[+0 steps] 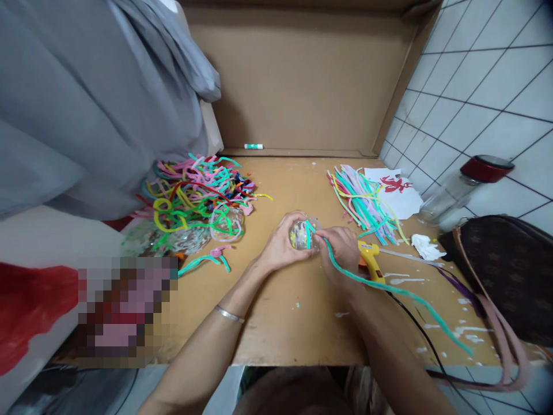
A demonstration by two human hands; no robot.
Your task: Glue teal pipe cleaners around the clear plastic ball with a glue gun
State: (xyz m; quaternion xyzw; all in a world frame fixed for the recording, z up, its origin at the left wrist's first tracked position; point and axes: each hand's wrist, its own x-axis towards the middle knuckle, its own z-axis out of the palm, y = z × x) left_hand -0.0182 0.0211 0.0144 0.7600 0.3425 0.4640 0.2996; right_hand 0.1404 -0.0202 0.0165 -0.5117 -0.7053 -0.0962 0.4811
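Observation:
My left hand (pixel 283 239) is wrapped round a small clear round container (pixel 298 238), perhaps plastic, in the middle of the table. A turquoise pipe cleaner (pixel 389 287) is pinched in my right hand (pixel 339 248). One end of it lies bent across the container in a pointed shape, and the long tail trails over my right forearm towards the lower right. Some yellow shows at the container's left side. Just beyond my right hand lies a yellow hot glue gun (pixel 372 262), partly hidden by that hand.
A tangled heap of coloured pipe cleaners (pixel 194 193) lies left, near clear plastic pieces (pixel 190 239). Straight pipe cleaners (pixel 365 202) lie right, beside white paper with a red figure (pixel 400 190). A bottle (pixel 453 196), crumpled tissue (pixel 427 246) and brown bag (pixel 505 276) line the right side.

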